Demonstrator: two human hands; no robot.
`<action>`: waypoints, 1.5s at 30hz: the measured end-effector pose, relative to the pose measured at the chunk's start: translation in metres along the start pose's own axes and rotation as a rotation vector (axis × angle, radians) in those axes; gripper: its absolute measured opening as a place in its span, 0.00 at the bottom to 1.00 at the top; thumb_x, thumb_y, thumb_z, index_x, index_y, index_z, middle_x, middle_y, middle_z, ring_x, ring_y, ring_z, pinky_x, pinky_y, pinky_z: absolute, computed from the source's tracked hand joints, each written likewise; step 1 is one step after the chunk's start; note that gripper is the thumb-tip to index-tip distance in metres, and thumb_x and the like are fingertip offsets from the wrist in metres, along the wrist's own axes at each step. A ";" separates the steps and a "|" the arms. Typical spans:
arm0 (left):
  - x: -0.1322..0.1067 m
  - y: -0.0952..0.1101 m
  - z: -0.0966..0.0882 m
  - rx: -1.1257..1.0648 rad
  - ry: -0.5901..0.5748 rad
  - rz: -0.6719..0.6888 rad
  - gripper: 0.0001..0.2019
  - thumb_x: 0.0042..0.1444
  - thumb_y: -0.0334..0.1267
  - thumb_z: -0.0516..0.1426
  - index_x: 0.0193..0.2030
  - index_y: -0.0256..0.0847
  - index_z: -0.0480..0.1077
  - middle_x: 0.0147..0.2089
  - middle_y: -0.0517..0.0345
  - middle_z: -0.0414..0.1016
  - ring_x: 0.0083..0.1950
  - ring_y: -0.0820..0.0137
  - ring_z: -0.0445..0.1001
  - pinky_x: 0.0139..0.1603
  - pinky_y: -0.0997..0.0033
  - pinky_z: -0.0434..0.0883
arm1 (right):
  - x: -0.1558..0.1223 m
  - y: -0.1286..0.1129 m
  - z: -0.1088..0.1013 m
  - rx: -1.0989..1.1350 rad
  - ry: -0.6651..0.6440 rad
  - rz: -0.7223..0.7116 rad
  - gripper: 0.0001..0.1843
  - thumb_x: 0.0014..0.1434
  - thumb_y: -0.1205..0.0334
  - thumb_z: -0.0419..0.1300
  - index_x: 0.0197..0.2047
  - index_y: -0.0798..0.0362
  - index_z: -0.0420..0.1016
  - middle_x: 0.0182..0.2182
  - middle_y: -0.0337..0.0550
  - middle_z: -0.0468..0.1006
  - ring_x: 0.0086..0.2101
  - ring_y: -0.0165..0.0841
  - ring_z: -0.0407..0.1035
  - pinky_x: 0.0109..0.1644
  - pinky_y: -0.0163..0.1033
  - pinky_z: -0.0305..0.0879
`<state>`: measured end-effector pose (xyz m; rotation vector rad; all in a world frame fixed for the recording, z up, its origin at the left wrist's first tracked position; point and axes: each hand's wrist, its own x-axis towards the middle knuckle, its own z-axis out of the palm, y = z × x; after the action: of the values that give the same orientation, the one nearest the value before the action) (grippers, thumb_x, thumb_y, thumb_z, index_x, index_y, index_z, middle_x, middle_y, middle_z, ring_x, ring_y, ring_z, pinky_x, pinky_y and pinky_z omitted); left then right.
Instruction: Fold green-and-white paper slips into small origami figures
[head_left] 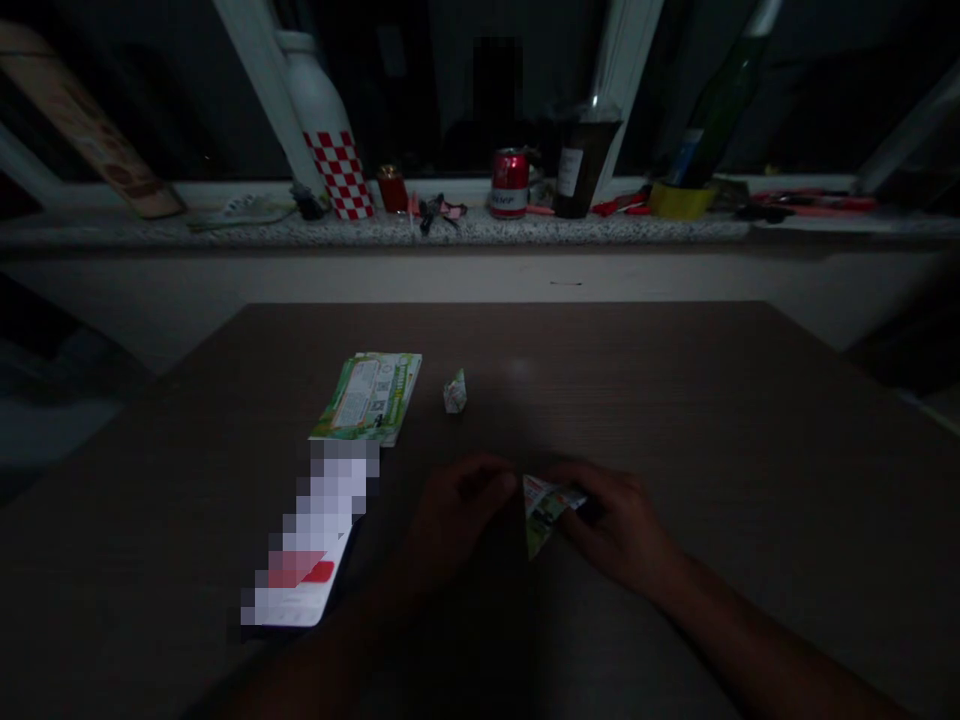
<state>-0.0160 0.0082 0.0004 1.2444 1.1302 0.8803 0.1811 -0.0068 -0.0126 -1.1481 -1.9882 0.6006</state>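
At near centre above the bench, the right hand grips the folded paper, the left hand's grip being indeterminable; one crumpled-looking piece sits shaped farther left, while the printed stack lies flat, apparently unfolded.

The scene is very dim, the window panes nearly black. The phone glows brightest, its screen partly covered by coarse pixel blocks. Faint glare spots the counter; deep shadow lies between left hand and right hand. Outer edges look stretched and blurred.
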 end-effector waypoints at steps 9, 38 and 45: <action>0.002 -0.012 0.001 -0.314 -0.149 -0.174 0.08 0.49 0.41 0.64 0.31 0.38 0.78 0.29 0.58 0.77 0.31 0.72 0.73 0.35 0.74 0.68 | -0.005 -0.001 0.002 0.102 -0.011 -0.047 0.16 0.49 0.75 0.57 0.42 0.52 0.74 0.34 0.41 0.80 0.34 0.33 0.75 0.37 0.36 0.68; -0.002 0.001 0.000 -0.046 -0.301 -0.144 0.05 0.43 0.35 0.67 0.29 0.39 0.79 0.28 0.60 0.79 0.29 0.72 0.73 0.33 0.75 0.66 | -0.004 -0.007 0.005 0.309 -0.054 0.157 0.03 0.47 0.67 0.65 0.28 0.54 0.74 0.20 0.37 0.75 0.20 0.28 0.67 0.22 0.31 0.60; 0.002 -0.001 -0.002 -0.142 -0.158 -0.112 0.08 0.44 0.40 0.67 0.26 0.38 0.76 0.26 0.59 0.77 0.29 0.72 0.72 0.33 0.73 0.66 | -0.004 -0.004 0.006 0.553 0.109 0.247 0.15 0.50 0.68 0.65 0.42 0.50 0.71 0.25 0.37 0.75 0.24 0.29 0.70 0.26 0.31 0.66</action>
<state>-0.0179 0.0102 -0.0012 1.1034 0.9850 0.7512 0.1751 -0.0123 -0.0149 -1.0497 -1.4599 1.1075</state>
